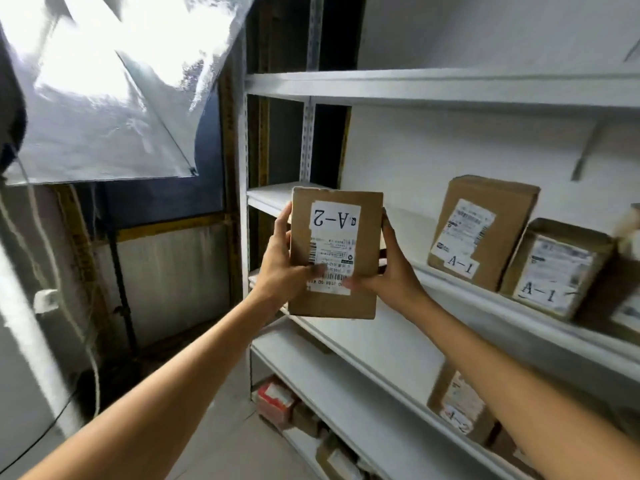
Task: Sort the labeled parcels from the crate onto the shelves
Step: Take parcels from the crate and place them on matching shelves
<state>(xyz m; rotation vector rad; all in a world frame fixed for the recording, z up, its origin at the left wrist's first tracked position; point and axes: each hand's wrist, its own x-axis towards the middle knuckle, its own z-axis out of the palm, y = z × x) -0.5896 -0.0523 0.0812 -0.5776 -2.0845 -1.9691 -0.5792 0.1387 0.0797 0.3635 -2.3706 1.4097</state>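
Note:
A flat brown cardboard parcel (367, 237) with a white label reading A-2 upside down is held up in front of the white metal shelves (450, 86). My left hand (280, 261) grips its left edge with the thumb across the shipping label. My right hand (391, 268) grips the right edge. Two parcels marked A-1 (478, 233) (554, 268) stand on the middle shelf to the right. On the shelf below stands a parcel marked A-2 (460, 407). The crate is out of view.
A bright softbox light (114, 84) on a stand fills the upper left. Several small boxes (277, 400) lie on the lowest shelf near the floor. A brown parcel (623, 306) is partly cut off at the right edge.

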